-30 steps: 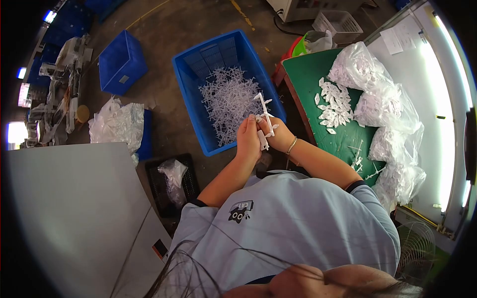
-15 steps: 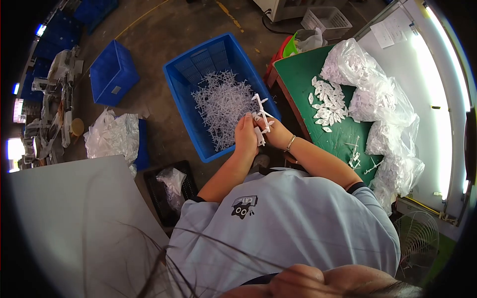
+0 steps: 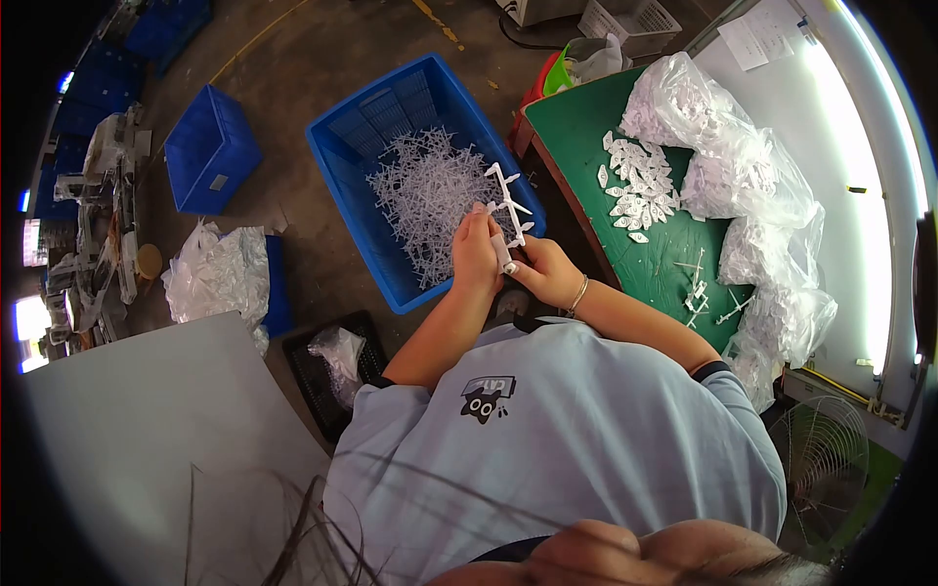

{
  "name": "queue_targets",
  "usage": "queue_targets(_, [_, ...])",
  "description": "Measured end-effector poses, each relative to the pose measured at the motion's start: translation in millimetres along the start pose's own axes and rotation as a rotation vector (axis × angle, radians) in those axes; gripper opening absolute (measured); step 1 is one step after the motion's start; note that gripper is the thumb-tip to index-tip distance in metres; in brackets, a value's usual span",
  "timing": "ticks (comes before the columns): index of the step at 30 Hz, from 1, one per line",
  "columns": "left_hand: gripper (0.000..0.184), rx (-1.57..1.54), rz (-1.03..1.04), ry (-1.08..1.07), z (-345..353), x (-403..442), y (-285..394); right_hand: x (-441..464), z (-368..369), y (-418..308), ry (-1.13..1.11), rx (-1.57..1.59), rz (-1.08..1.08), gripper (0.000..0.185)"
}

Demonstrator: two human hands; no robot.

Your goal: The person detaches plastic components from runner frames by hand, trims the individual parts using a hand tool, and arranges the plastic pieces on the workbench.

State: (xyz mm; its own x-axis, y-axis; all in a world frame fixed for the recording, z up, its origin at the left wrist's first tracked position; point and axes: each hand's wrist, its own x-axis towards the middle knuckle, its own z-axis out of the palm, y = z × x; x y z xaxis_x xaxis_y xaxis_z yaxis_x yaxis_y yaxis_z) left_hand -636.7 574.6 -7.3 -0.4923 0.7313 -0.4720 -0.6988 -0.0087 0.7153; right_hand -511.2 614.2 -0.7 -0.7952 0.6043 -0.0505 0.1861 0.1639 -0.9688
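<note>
In front of my body, over the near right side of a blue crate [image 3: 337, 146], both hands are close together around a white branched plastic sprue [image 3: 515, 207]. The sprue sticks up and away from my fingers, with small pieces on its arms. My left hand [image 3: 476, 252] is closed beside a flat white piece [image 3: 503, 252] at the sprue's lower end. My right hand [image 3: 550, 272] pinches the sprue near its base; some fingertips are hidden. Inside the crate lies a heap of thin white plastic sprues [image 3: 425, 200].
On the right, a green table [image 3: 586, 186] bears loose white diamond-shaped pieces [image 3: 640, 186], several loose sprues [image 3: 697, 293] and filled clear bags [image 3: 752, 195]. A grey panel [image 3: 176, 439] stands near left. Another blue crate [image 3: 210, 156], a black basket [image 3: 303, 366] and a fan [image 3: 821, 469] are around me.
The sprue has turned in my hands and now stands further out to the left and up. My right hand has shifted slightly down and right. The whole view has shifted a little.
</note>
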Motion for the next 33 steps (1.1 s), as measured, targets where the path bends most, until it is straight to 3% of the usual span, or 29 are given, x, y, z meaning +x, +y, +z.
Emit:
queue_targets(15, [0.032, 0.008, -0.011, 0.075, 6.2, -19.4, 15.7, 2.2, 11.7, -24.7, 0.079, -0.293, -0.113, 0.034])
queue_targets(30, [0.028, -0.044, -0.028, 0.114, -6.7, -11.6, 23.4, 18.9, 20.4, -30.3, -0.019, -0.287, -0.037, 0.043])
queue_targets(33, [0.027, -0.113, -0.025, 0.149, -11.1, -4.3, 25.3, 24.9, 23.4, -37.1, -0.047, -0.267, 0.004, 0.037])
